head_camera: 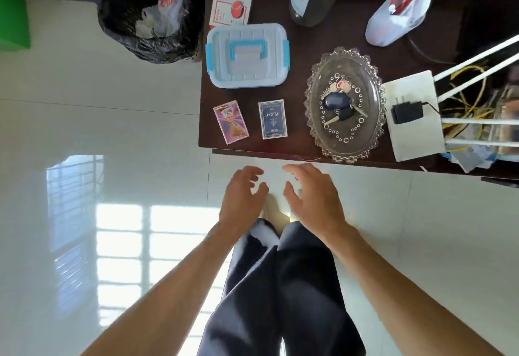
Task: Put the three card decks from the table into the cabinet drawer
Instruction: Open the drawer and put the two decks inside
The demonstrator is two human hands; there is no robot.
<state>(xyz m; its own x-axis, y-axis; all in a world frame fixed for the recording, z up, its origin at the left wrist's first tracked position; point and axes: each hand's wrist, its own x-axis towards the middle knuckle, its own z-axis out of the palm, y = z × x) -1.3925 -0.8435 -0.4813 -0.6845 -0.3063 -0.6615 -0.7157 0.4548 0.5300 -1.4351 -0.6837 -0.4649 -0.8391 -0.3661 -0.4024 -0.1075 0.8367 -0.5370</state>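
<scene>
Near the front edge of the dark worktop (303, 55) two decks lie flat: a purple deck (230, 122) at the left corner, a navy deck (272, 119) just beside it. A red-and-white deck (230, 5) sits further back, behind the blue-latched storage box (247, 55). No drawer in view, can't tell where the cabinet is.

Left hand (243, 197) and right hand (313, 195) hover short of the worktop edge, fingers spread and loosely curled, holding nothing.

Suggest: take the two near decks first, one per hand. Pinch across the long edges, thumb on one side, fingers on the other, and lift straight up; the boxes lie flat, so slide one over the edge if a fingertip won't get under. Keep the right hand clear of the glass key tray (317, 136), which overhangs the edge slightly. Reach around the box for the third.
</scene>
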